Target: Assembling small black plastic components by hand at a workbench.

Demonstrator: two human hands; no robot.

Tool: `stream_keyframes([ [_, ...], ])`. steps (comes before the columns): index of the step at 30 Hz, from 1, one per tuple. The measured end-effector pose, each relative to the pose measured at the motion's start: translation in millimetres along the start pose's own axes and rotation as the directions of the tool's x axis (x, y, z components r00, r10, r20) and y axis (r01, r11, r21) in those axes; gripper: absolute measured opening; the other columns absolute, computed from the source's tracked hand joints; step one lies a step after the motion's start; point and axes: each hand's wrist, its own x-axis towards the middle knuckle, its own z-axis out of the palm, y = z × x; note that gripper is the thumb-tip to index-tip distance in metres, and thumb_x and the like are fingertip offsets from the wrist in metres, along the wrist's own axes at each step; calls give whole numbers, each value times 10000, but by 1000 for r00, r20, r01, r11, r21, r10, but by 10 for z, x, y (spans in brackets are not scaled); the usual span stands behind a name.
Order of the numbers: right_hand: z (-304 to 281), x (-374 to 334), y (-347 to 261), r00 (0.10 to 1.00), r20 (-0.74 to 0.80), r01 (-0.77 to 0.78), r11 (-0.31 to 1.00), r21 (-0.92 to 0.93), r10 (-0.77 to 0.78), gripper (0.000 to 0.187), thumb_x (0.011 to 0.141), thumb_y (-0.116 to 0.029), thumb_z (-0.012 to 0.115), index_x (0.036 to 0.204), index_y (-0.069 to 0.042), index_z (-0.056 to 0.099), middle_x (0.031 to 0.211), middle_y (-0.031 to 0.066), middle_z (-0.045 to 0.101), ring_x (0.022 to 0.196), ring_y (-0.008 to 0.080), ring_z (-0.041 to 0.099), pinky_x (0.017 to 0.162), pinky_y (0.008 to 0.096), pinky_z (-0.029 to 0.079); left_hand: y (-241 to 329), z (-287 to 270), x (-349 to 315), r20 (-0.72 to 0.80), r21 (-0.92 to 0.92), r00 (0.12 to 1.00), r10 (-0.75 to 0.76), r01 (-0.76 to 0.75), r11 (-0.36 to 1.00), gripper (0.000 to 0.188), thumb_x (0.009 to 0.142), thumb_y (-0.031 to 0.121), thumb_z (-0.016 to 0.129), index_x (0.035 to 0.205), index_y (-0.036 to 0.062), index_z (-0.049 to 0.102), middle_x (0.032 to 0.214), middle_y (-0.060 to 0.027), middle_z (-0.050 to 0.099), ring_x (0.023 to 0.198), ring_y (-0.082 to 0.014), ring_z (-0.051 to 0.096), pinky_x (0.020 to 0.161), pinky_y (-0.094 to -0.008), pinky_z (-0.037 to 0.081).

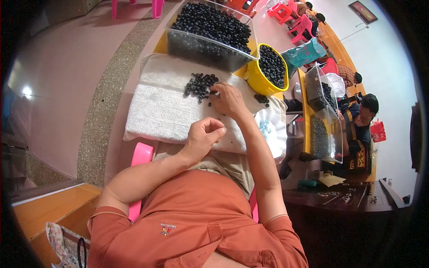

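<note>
On the white towel [156, 105] in front of me lies a loose pile of small, round black beads [199, 85], some with holes showing. My right hand [229, 102] is at the pile's right edge, its thumb and fingertips closed around a black bead there. Nearer to me, my left hand [202, 139] hovers over the towel's front part with thumb and forefinger pinched together. Whatever may be between those fingertips is too small or hidden to make out. A few more black beads [262, 100] sit apart, to the right of my right wrist.
A clear plastic bin [210, 56] heaped with black beads stands behind the towel. Beside it is a yellow bucket [257, 80] of beads. A white plate [273, 134] with blue pattern lies right of my forearm. Farther right, a person [359, 129] sits by more clear bins [330, 134].
</note>
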Motion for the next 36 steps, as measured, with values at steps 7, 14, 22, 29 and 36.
stream_keyframes([
  [7,-78,-350,-5,991,-24,-119,952,283,131,229,787,-98,727,992,-10,676,933,119,671,812,212,656,738,312,515,53,-46,65,-84,-35,996,7,-10,999,111,901,124,668,974,47,636,828,6,619,704,-65,555,652,-215,484],
  [14,-249,-862,-334,995,24,-76,564,822,99,151,873,-9,675,1014,30,640,984,58,624,904,117,593,799,246,479,180,-84,71,-80,-322,989,-123,91,942,107,911,152,663,986,85,625,864,13,612,761,-75,576,702,-237,503],
  [22,-219,-994,-251,993,-113,62,623,780,43,183,858,-27,700,1038,-4,673,957,73,626,859,135,609,738,253,489,185,-128,88,150,-386,960,-235,276,880,103,910,142,669,976,95,606,869,11,619,787,-87,591,739,-261,524],
  [29,-232,-1033,-250,996,-95,81,503,861,1,228,875,-2,674,1103,-1,667,1021,83,604,903,137,587,753,244,472,233,-126,76,173,-385,957,-234,285,878,121,895,99,673,976,93,584,860,-19,628,760,-120,608,732,-267,522],
  [36,-231,-1120,-193,999,-33,25,477,878,9,234,887,17,657,1121,10,652,1062,80,581,957,127,577,797,238,474,165,-139,82,214,-370,943,-255,319,873,123,899,85,662,989,95,579,861,-20,621,793,-124,618,741,-276,538],
])
